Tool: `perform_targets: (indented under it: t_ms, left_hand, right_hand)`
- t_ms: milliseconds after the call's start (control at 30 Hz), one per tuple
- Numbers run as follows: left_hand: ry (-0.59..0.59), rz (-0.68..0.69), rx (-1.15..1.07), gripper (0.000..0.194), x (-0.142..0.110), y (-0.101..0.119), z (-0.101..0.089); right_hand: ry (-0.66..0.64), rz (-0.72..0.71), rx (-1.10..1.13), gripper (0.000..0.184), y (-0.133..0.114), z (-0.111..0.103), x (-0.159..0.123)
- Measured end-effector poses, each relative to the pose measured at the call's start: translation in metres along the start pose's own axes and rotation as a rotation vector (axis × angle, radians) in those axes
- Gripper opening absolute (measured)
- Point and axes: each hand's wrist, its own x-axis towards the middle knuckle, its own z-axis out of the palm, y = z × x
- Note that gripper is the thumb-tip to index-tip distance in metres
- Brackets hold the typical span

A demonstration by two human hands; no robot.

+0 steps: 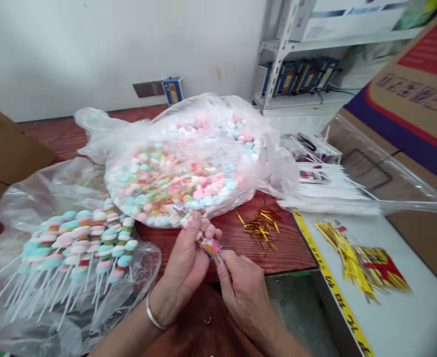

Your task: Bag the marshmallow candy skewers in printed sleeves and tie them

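Note:
Between my hands is a small clear printed candy bag [210, 247] with pink on it. My left hand [187, 253], with a band at its wrist, is wrapped round the bag's upper part. At the bag's lower end, my right hand [243, 277] pinches it with thumb and fingers; what lies under those fingers is hidden. Behind them a large plastic bag [189, 144] is full of pastel marshmallows and coloured gummies. Gold twist ties [262, 225] lie loose to the right. On the left, several marshmallow skewers [81, 243] with white sticks are piled on plastic.
A white side table [400, 322] with a yellow tape measure edge [332, 282] holds more gold ties [347, 258] and white sticks [326, 183]. Cardboard boxes [10, 158] flank both sides. Metal shelving [278, 54] stands at the back right, and a small blue box [173, 91] by the wall.

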Motion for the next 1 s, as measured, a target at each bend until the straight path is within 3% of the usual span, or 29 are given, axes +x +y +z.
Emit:
perform_targets:
  t_ms: [200, 367, 533, 633, 733, 800, 900, 1000]
  left_hand:
    - [-0.136, -0.025, 0.148, 0.022, -0.011, -0.017, -0.011]
    - [-0.066, -0.046, 0.230, 0.020, -0.015, -0.024, -0.020]
    - [-0.040, -0.029, 0.344, 0.030, -0.015, -0.027, -0.025]
    - [-0.099, -0.068, 0.371, 0.034, -0.017, -0.026, -0.027]
    - [-0.140, -0.127, 0.366, 0.039, -0.021, -0.019, -0.029]
    - [-0.116, -0.147, 0.387, 0.038, -0.021, -0.015, -0.031]
    - [-0.046, -0.129, 0.437, 0.035, -0.019, -0.014, -0.033]
    - [0.007, -0.086, 0.455, 0.036, -0.018, -0.020, -0.031]
  right_hand:
    - [-0.033, 0.157, 0.157, 0.029, 0.004, 0.002, 0.004]
    - [-0.046, 0.302, 0.460, 0.025, -0.001, -0.002, 0.010]
    - [0.018, 0.411, 0.731, 0.024, -0.007, -0.001, 0.013]
    - [0.017, 0.564, 1.038, 0.020, -0.007, 0.005, 0.015]
    - [-0.031, 0.755, 1.474, 0.033, -0.007, 0.006, 0.016]
    - [-0.096, 0.827, 1.632, 0.035, -0.006, 0.003, 0.016]
    - [-0.220, 0.858, 1.630, 0.034, -0.005, -0.001, 0.014]
    - [-0.131, 0.693, 1.203, 0.031, -0.004, 0.001, 0.009]
